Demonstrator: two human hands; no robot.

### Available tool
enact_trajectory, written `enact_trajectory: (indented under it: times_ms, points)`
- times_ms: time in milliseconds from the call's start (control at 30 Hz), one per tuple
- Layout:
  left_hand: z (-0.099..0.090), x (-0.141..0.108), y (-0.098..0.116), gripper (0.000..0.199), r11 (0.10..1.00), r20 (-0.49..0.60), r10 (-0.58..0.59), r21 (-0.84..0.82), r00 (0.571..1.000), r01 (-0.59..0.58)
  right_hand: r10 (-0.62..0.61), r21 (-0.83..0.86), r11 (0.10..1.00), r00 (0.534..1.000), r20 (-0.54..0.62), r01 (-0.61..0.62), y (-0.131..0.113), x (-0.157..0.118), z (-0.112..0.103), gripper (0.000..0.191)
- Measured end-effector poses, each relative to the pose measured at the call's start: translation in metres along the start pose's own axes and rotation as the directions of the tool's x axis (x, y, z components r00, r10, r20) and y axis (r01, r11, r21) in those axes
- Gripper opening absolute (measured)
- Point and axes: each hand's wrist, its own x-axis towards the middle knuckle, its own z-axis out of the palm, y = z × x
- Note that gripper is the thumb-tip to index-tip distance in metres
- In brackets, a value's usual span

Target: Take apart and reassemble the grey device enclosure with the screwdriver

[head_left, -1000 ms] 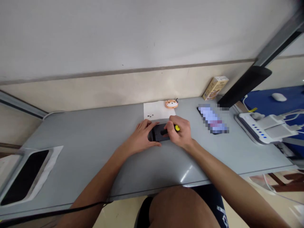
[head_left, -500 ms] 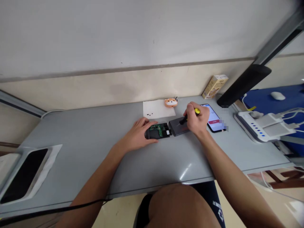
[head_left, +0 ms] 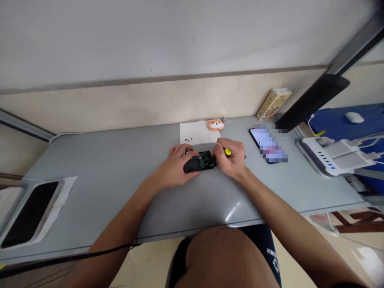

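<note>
Left hand (head_left: 174, 170): fingers grasping a black device (head_left: 190, 166) with exposed circuit board (head_left: 205, 159)
Right hand (head_left: 229, 158): fingers clenched on a yellow-handled screwdriver (head_left: 228, 151) at the board
Far side: white paper (head_left: 195, 133) on the bench (head_left: 90, 168)

The left hand (head_left: 173, 169) is arching low near the centre of the frame with its fingers (head_left: 179, 150) curling downward, and the right hand (head_left: 231, 159) is clenching tightly just to its right, while the left forearm (head_left: 120, 216) and right forearm (head_left: 282, 204) are slanting in from the lower left and lower right
</note>
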Motion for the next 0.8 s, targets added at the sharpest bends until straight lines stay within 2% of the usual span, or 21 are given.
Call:
enact_trajectory:
  times_ms: [233, 333, 433, 500, 567, 667, 800]
  points:
    - [0.004, 0.001, 0.000, 0.010, 0.998, -0.094, 0.067, 0.009, 0.993, -0.067, 0.182, 0.149, 0.976, 0.971, -0.152, -0.160, 0.003, 0.002, 0.000, 0.045]
    - [0.003, 0.001, -0.006, 0.013, 0.996, -0.142, 0.094, 0.022, 0.985, -0.092, 0.251, 0.170, 0.961, 0.946, -0.206, -0.218, 0.006, 0.005, 0.000, 0.045]
    - [-0.002, 0.002, -0.014, 0.016, 0.997, -0.171, 0.074, 0.036, 0.983, -0.069, 0.327, 0.169, 0.942, 0.909, -0.257, -0.290, 0.010, 0.007, 0.002, 0.044]
    - [-0.005, 0.003, -0.019, 0.017, 0.999, -0.215, 0.027, 0.026, 0.976, -0.022, 0.360, 0.171, 0.930, 0.902, -0.237, -0.326, 0.012, 0.008, 0.003, 0.043]
    - [-0.006, 0.005, -0.024, 0.019, 1.000, -0.249, -0.021, -0.014, 0.968, 0.018, 0.361, 0.171, 0.927, 0.918, -0.164, -0.334, 0.013, 0.008, 0.005, 0.041]
    - [-0.003, 0.006, -0.027, 0.021, 0.994, -0.239, -0.068, -0.102, 0.969, 0.044, 0.314, 0.137, 0.943, 0.947, -0.063, -0.304, 0.012, 0.007, 0.008, 0.040]
    - [0.004, 0.006, -0.027, 0.020, 0.971, -0.206, -0.150, -0.213, 0.967, 0.106, 0.239, 0.081, 0.968, 0.971, -0.017, -0.237, 0.010, 0.004, 0.010, 0.038]
